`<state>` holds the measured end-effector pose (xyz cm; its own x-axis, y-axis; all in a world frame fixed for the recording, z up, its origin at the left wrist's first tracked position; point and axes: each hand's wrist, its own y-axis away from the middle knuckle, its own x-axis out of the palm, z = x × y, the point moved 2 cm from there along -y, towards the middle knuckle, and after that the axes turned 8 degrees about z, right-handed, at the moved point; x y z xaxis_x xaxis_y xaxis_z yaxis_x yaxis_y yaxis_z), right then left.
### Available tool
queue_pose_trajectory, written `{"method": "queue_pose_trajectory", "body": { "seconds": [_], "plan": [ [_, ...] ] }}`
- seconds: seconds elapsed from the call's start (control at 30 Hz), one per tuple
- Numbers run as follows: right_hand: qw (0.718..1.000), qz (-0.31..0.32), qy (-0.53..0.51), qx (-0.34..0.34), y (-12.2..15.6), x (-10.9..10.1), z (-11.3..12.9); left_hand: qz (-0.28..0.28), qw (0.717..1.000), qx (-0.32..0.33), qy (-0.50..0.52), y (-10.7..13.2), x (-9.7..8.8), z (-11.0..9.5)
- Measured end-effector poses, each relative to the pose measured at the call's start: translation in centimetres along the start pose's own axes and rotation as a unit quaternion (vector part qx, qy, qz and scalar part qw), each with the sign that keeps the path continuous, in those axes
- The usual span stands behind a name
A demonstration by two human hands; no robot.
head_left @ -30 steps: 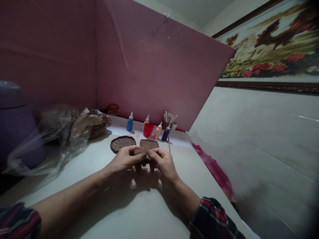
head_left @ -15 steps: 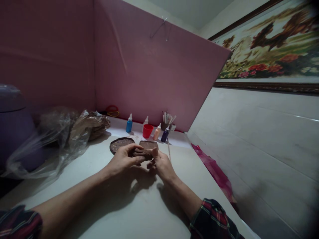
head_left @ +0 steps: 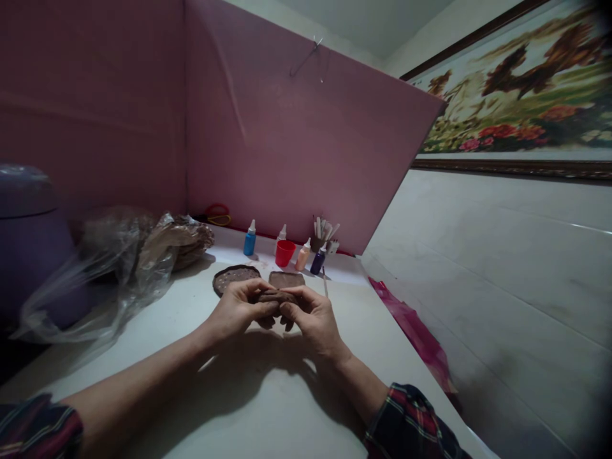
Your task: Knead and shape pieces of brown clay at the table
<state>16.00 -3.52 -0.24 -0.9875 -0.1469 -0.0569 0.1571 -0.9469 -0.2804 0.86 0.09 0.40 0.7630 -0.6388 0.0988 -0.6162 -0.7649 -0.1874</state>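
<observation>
A lump of brown clay (head_left: 276, 297) is held between my two hands above the white table. My left hand (head_left: 240, 308) grips its left side, with the thumb along the near face. On the right side, my right hand (head_left: 313, 319) closes on the same lump, thumb and fingers pressed to it. Fingers cover much of the clay. Just behind them lie a round, dark clay piece (head_left: 234, 275) with a raised rim and light specks, and a flat, squarish clay slab (head_left: 287, 280).
Behind stand a blue bottle (head_left: 249, 240), a red cup (head_left: 285, 254), a peach bottle (head_left: 303, 256), a dark purple bottle (head_left: 318, 260) and a pot of tools (head_left: 319, 242). A thin stick (head_left: 326, 284) lies at right. Crumpled plastic wrapping (head_left: 167, 245) and a purple container (head_left: 36, 248) occupy the left.
My right hand has turned, bringing its thumb down onto the near face of the clay and its fingers over the top. The left hand keeps its hold.
</observation>
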Motion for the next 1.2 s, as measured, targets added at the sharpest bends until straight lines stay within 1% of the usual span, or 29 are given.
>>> {"method": "queue_pose_trajectory", "body": {
  "seconds": [0.13, 0.23, 0.33, 0.4, 0.47, 0.53, 0.67, 0.77, 0.9, 1.0, 1.1, 1.2],
  "plan": [
    [1.0, -0.023, -0.002, -0.002, 0.0, 0.0, 0.0, 0.008, 1.0, 0.007, 0.004, 0.0, 0.1, 0.2],
    [0.999, -0.038, 0.023, -0.015, -0.2, -0.1, -0.3, 0.017, 1.0, 0.016, 0.018, -0.2, 0.0, 0.5],
    [0.996, -0.057, 0.053, -0.049, -0.3, -0.3, -0.4, 0.025, 0.999, -0.01, 0.04, -0.3, -0.1, 0.7],
    [0.992, -0.053, 0.086, -0.073, -0.2, -0.4, -0.3, 0.009, 0.998, -0.04, 0.046, -0.2, -0.2, 0.8],
    [0.988, -0.04, 0.123, -0.086, 0.0, -0.3, -0.1, -0.015, 0.998, -0.055, 0.039, -0.2, -0.2, 0.7],
    [0.986, -0.032, 0.14, -0.083, 0.3, -0.2, 0.1, -0.024, 0.998, -0.056, 0.025, -0.2, -0.2, 0.4],
    [0.984, -0.043, 0.159, -0.074, 0.6, 0.0, 0.5, -0.021, 0.998, -0.053, 0.001, -0.3, 0.0, -0.2],
    [0.978, -0.047, 0.182, -0.091, 0.8, 0.2, 0.8, -0.034, 0.999, -0.042, -0.001, -0.4, 0.1, -0.5],
    [0.972, -0.044, 0.206, -0.108, 0.8, 0.4, 0.8, -0.033, 0.999, -0.033, -0.022, -0.4, 0.0, -0.4],
    [0.978, -0.044, 0.183, -0.085, 0.7, 0.3, 0.6, -0.013, 0.999, -0.028, -0.041, -0.2, -0.1, -0.2],
    [0.992, -0.047, 0.111, -0.046, 0.4, 0.1, 0.3, 0.02, 0.999, -0.027, -0.026, -0.1, -0.2, -0.1],
    [0.996, -0.054, 0.058, -0.029, 0.1, -0.1, 0.1, 0.016, 1.0, -0.012, -0.009, 0.0, -0.4, -0.2]
  ]
}}
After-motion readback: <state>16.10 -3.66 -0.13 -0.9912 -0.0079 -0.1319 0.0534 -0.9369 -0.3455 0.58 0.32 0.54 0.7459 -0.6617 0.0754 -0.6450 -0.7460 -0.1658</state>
